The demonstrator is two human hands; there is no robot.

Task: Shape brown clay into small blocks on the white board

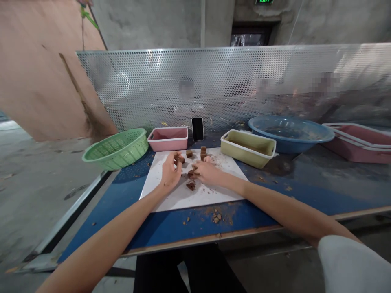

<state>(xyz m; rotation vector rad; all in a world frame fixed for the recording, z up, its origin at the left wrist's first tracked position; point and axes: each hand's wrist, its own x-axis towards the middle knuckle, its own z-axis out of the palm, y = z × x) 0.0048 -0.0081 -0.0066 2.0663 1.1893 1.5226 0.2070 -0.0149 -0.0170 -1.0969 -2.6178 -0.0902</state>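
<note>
On a white board (171, 200) lie several brown lumps and scattered crumbs. My left hand (172, 169) curls its fingers round a dark brown lump (180, 160) at the board's back left. Near the middle, my right hand (207, 171) has its fingers bent around a reddish-brown piece (191, 174), partly hidden by the fingertips. Just in front of the hands lies a loose dark chunk (191, 186). Behind them are a small brown block (189, 153) and a taller brown block (203, 152).
A green basket (117, 150) and pink bin (168, 138) stand at the left. A phone (198, 129) leans upright at the back. To the right are a yellow-green bin (244, 154), blue basin (290, 140) and pink bins (360, 151). Small stones (217, 217) lie near the front edge.
</note>
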